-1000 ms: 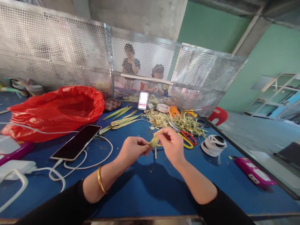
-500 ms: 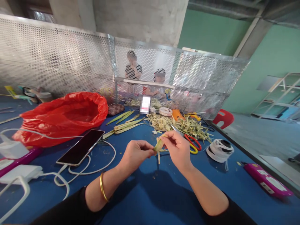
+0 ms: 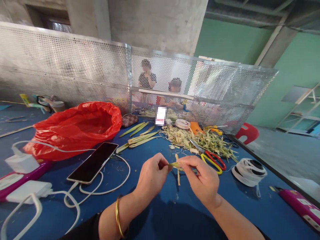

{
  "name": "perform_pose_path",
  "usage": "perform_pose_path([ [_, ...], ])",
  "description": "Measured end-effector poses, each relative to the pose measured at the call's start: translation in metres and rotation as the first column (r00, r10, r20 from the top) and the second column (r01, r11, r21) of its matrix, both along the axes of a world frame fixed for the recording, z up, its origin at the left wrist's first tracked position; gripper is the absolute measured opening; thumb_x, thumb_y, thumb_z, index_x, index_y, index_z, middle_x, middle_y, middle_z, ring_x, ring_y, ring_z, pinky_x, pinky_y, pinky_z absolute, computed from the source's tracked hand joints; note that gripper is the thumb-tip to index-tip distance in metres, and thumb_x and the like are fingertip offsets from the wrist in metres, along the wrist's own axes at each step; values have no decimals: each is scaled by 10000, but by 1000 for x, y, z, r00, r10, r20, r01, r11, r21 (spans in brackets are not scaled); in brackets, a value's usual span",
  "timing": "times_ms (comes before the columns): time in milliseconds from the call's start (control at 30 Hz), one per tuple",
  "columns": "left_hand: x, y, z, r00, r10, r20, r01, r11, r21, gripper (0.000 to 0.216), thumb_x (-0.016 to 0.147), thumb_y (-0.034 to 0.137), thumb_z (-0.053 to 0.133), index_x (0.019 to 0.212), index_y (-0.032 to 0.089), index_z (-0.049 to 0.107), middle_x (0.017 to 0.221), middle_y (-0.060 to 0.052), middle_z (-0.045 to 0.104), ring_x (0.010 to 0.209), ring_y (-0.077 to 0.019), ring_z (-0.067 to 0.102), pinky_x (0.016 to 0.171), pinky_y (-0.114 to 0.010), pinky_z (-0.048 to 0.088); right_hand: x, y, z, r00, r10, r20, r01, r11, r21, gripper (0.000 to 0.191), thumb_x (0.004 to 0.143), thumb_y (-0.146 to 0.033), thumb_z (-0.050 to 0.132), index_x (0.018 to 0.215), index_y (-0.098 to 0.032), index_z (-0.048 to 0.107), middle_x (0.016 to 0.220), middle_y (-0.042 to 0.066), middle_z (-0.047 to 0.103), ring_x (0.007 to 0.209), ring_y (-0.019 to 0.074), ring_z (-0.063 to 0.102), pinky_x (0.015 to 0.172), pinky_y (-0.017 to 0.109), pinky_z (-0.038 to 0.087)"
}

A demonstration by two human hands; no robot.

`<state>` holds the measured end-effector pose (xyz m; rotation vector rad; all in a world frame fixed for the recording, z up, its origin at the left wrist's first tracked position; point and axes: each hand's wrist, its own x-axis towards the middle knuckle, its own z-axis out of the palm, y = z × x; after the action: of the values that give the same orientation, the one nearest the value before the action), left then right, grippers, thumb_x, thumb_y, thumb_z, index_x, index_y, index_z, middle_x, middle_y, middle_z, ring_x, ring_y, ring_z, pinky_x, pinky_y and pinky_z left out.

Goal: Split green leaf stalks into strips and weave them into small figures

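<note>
A short pale-green strip of plant leaf, perhaps husk, is stretched between my two hands above the blue table. My left hand pinches its left end between thumb and fingers. At the other end my right hand pinches it the same way. Thin dry strips lie on the table just beneath. Scissors with red and yellow handles rest beyond my right hand, blades toward a heap of leaf scraps. Longer green leaf pieces lie beyond my left hand.
On the left are a red plastic bag, a phone and white charger cables. A white ribbon roll and a purple power strip sit at right. A perforated metal screen stands behind, two people beyond it.
The view has shifted, so the table's things appear further right. The leaf strip has turned from slanted to nearly level, and my right hand has lowered away from the scissors.
</note>
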<state>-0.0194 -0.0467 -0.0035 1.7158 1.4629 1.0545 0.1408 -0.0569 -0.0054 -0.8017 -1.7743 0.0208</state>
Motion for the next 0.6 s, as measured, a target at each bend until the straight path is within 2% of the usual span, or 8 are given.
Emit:
perform_pose_path([
  [100, 1, -4, 3, 1000, 15, 9, -15, 1000, -26, 131, 706, 262, 587, 609, 206, 521, 534, 60, 507, 522, -100, 427, 501, -219, 287, 0, 3, -3, 986, -63, -154, 42, 989, -139, 67, 840, -163, 595, 847, -208, 644, 772, 14, 693, 636, 132, 653, 568, 228, 553],
  [167, 2, -4, 3, 999, 36, 26, -35, 998, -49, 131, 692, 270, 603, 602, 205, 532, 530, 59, 510, 517, -99, 425, 496, -220, 287, 0, 4, -4, 976, -80, -204, 41, 981, -187, 51, 839, -188, 602, 848, -203, 649, 755, 13, 687, 585, 127, 638, 529, 228, 550],
  [267, 2, -1, -2, 992, 51, 116, -40, 994, -97, 148, 667, 285, 621, 589, 197, 531, 528, 52, 507, 518, -100, 417, 488, -222, 285, -1, 3, -5, 989, -57, -134, 37, 989, -144, 63, 837, -176, 599, 855, -210, 648, 789, 20, 700, 642, 138, 654, 568, 232, 557],
  [400, 4, 2, -9, 943, 15, 334, 40, 987, -156, 61, 622, 236, 611, 653, 184, 617, 496, 63, 436, 497, -92, 368, 482, -222, 271, -2, 0, -4, 999, -32, 17, 33, 998, -47, 110, 839, -133, 577, 866, -223, 634, 808, 21, 706, 695, 139, 665, 620, 224, 548],
  [500, 7, 1, -7, 885, -25, 465, 137, 968, -210, 195, 581, 157, 539, 687, 166, 702, 497, 42, 477, 507, -96, 387, 505, -227, 291, -2, 1, -4, 999, -44, 3, 44, 998, -51, 107, 837, -127, 578, 857, -223, 620, 796, 13, 697, 695, 132, 662, 622, 212, 541],
  [600, 7, -1, -1, 837, 29, 546, 145, 951, -272, 207, 526, 114, 512, 602, 151, 701, 502, 16, 545, 518, -98, 434, 531, -225, 329, -3, 1, -5, 1000, -30, -1, 30, 998, -63, 108, 830, -115, 583, 838, -220, 610, 782, 11, 686, 697, 130, 656, 624, 211, 535],
])
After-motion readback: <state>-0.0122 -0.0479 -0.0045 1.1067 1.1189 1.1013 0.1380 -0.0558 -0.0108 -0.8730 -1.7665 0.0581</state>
